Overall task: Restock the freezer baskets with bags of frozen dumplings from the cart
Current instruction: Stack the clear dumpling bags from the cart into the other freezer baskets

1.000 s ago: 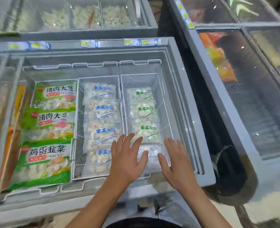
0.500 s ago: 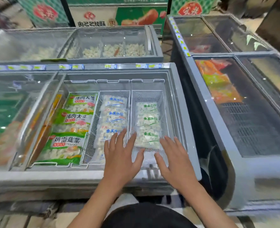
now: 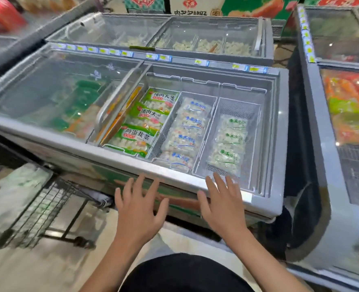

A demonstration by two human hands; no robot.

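Note:
The open chest freezer (image 3: 258, 199) holds three wire baskets. The right basket (image 3: 256, 127) has clear dumpling bags with green print (image 3: 230, 144). The middle basket (image 3: 163, 140) has clear bags with blue print (image 3: 187, 131). Green-and-white printed bags (image 3: 144, 123) lie in the left one. My left hand (image 3: 139, 209) is spread flat, empty, in front of the freezer's front wall. My right hand (image 3: 222, 205) is spread and empty over the front rim, its fingertips near the right basket's near end. The wire cart (image 3: 47, 205) stands at the lower left with pale bags (image 3: 12, 199) in it, blurred.
A sliding glass lid (image 3: 54, 98) covers the freezer's left half, its handle (image 3: 113, 104) beside the baskets. Another freezer (image 3: 195, 36) stands behind, and one with orange and green packs (image 3: 347, 114) to the right. A dark gap separates the freezers.
Both hands have drawn back out of the right basket to the freezer's front rim, empty. The view has pulled back and swung left, bringing the cart into sight.

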